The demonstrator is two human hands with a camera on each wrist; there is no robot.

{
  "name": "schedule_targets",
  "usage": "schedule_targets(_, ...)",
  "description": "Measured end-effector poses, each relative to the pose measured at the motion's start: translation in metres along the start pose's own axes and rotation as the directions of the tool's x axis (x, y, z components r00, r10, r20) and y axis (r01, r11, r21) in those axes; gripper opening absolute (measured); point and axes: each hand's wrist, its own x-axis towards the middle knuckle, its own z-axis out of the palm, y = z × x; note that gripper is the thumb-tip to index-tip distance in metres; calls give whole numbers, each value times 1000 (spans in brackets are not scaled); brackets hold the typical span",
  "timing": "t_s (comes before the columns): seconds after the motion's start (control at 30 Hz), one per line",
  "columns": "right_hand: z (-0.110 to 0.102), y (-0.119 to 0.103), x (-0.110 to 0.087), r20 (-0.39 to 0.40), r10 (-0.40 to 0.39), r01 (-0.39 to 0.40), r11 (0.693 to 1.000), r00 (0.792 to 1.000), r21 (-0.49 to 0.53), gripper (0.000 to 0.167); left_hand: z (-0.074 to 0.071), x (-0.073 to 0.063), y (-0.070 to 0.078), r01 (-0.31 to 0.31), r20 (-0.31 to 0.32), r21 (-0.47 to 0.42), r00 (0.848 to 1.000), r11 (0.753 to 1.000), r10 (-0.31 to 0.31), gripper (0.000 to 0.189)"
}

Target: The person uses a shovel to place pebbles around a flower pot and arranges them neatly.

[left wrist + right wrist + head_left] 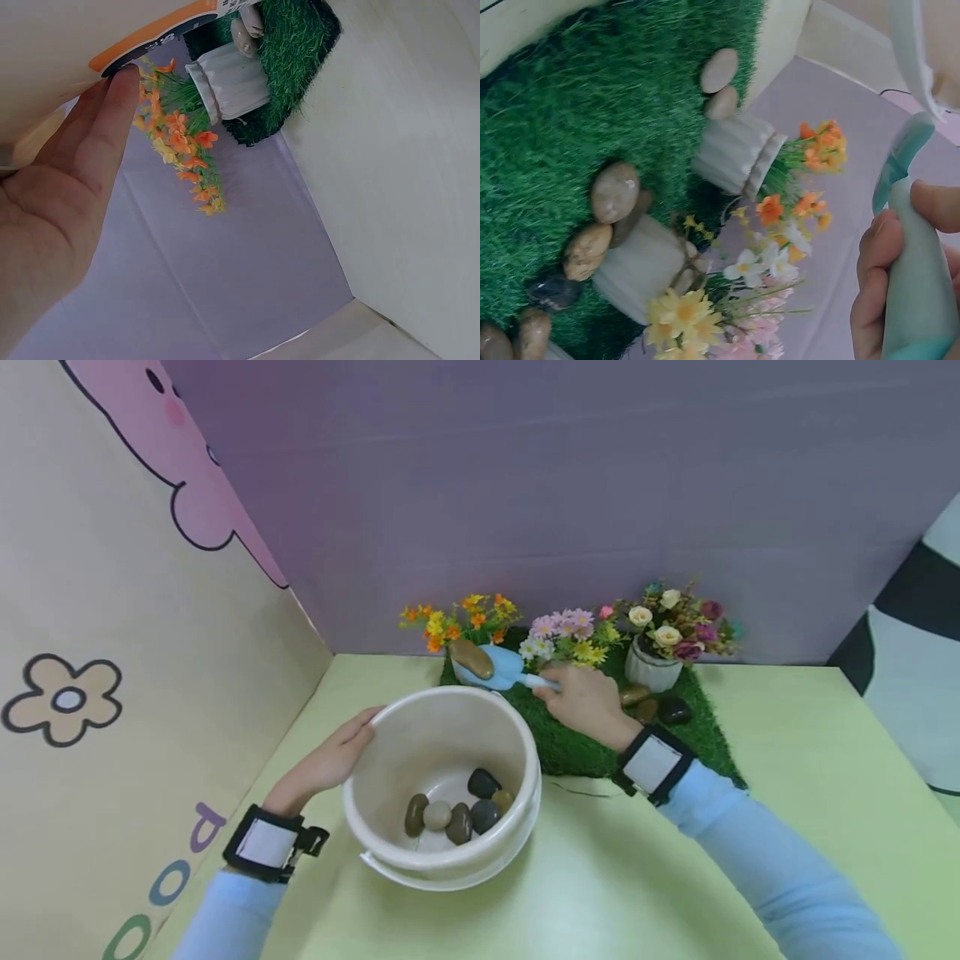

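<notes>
Here's the right hand [588, 702], fingers wrapped round the handle of the blue scoop [504, 667], and a brown stone [471, 658] sits in its blade, seen just past the far rim! Left hand [330, 762], fingers straight, pressing the outer side of the white bucket [420, 735]; six stones [459, 823] lie inside. Beyond, green turf [558, 739] carries three flowerpots [652, 667] and loose stones [673, 711] on the tabletop [810, 827].

Purple bk wall [525, 485], lt grn tbl [825, 777]
</notes>
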Motion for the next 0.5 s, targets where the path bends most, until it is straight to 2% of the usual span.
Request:
schedule_targets(0.2, 10, 9, -3, -42, 21, -24, 997, 999, -72, 37, 1, 1, 2, 5, -10, 16, 1000, 1000, -4, 43)
schedule_targets(0.4, 20, 17, -3, -51, 35, -38, 997, 998, -60, 34, 1, 0, 2, 4, -12, 25, 1000, 1000, -4, 43)
schedule_targets(0.5, 25, 21, -2, -50, 29, -32, 998, 998, -48, 26, 1, 1, 1, 10, -9, 20, 1000, 1000, -10, 43)
